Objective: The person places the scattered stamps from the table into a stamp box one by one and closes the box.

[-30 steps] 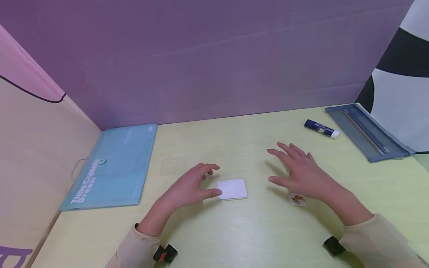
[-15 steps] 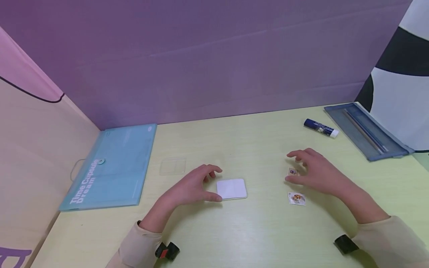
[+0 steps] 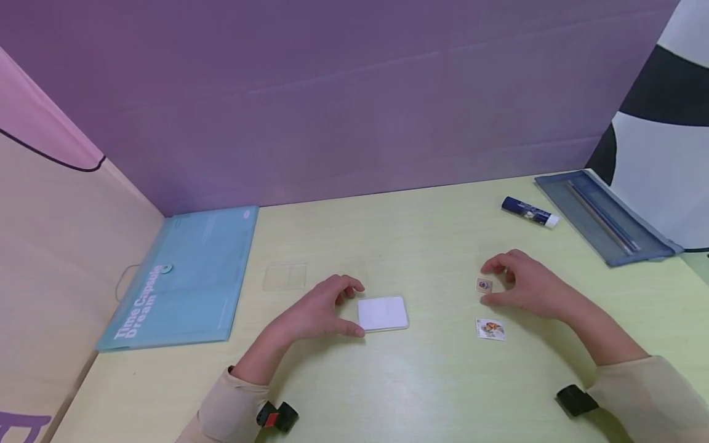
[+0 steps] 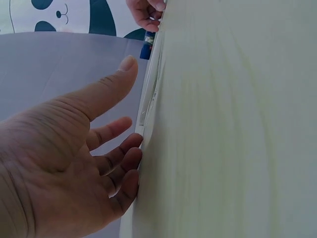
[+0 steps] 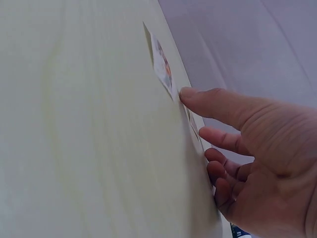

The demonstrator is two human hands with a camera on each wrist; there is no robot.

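In the head view my left hand [image 3: 321, 311] is just left of a white rounded rectangular pad [image 3: 382, 312], thumb near its lower left corner. Its fingers are loosely bent, with a gap to the thumb. My right hand [image 3: 526, 286] is at the right, thumb and index finger apart on either side of a small stamp-like picture [image 3: 484, 285]. Below it lies a larger stamp-like picture [image 3: 490, 329] with an orange and brown design. The right wrist view shows this larger picture [image 5: 161, 62] slightly raised at one edge, beside my thumb. Neither hand appears to grip anything.
A blue document folder [image 3: 183, 277] lies at the left. Near it is a thin clear plastic piece [image 3: 285, 276]. Toward the back right are a dark blue glue stick [image 3: 530, 212] and a blue see-through pouch [image 3: 609, 218]. A purple partition [image 3: 354, 104] borders the table's back.
My right hand has moved to the right, uncovering both small pictures, and its spread fingers have bent toward the thumb. The left hand has hardly moved.
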